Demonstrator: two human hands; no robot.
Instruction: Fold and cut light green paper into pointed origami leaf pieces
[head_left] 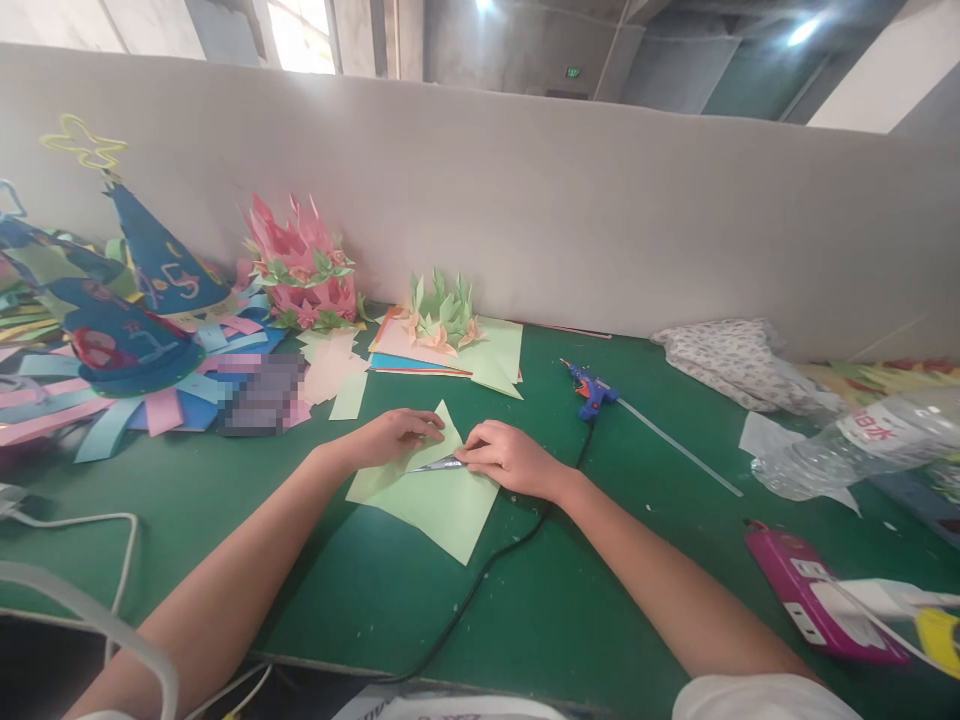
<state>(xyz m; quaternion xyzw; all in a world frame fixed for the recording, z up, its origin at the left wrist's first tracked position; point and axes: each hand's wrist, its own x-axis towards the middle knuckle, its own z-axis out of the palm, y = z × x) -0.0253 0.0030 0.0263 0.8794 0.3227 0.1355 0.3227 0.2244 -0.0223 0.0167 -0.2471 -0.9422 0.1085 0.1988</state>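
A light green sheet of paper (442, 510) lies at an angle on the green table, one pointed corner standing up between the hands. My left hand (391, 436) is at the paper's upper left, fingers bent and closed on its edge. In my right hand (510, 457) are what look like scissors (440, 464); the slim silver blades point left across the paper, and the handles are hidden by the fingers. The right fingertips are close to the raised paper corner.
Behind are a green paper crown (441, 312) on stacked paper, pink crowns (304, 265) and blue cone hats (161, 255). On the right are a blue glue gun (592, 390) with its black cord (487, 570), a plastic bottle (862, 445) and a magenta power strip (799, 590).
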